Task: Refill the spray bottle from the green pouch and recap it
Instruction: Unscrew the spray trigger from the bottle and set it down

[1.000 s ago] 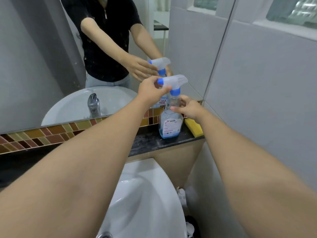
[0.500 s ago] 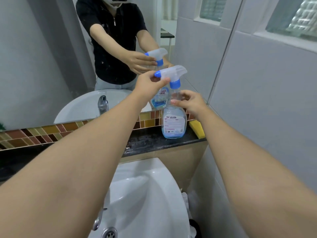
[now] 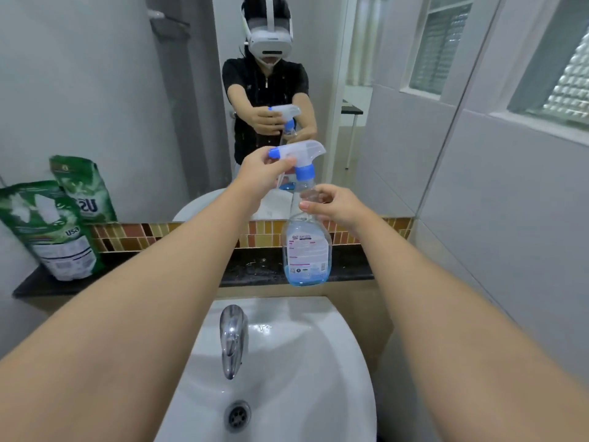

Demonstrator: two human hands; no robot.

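The clear spray bottle [image 3: 307, 253] has a little blue liquid at its bottom and a white label. It is upright, with its base level with the front edge of the black ledge [image 3: 255, 269]. The white trigger head [image 3: 307, 151], with blue nozzle and blue collar, sits on the bottle's neck. My left hand [image 3: 261, 173] pinches the trigger head near the nozzle. My right hand [image 3: 331, 204] grips the bottle just below the neck. The green pouch [image 3: 47, 228] stands at the ledge's far left, leaning on the mirror, away from both hands.
A white sink [image 3: 302, 378] with a chrome tap [image 3: 232, 339] lies right below my arms. The mirror [image 3: 127, 106] behind the ledge repeats the hands, bottle and pouch. A grey tiled wall [image 3: 510, 218] closes the right side.
The bottle, held by both hands, has moved left from the ledge's right corner to above the sink. The view has shifted, so the green pouch now shows and the yellow sponge does not.
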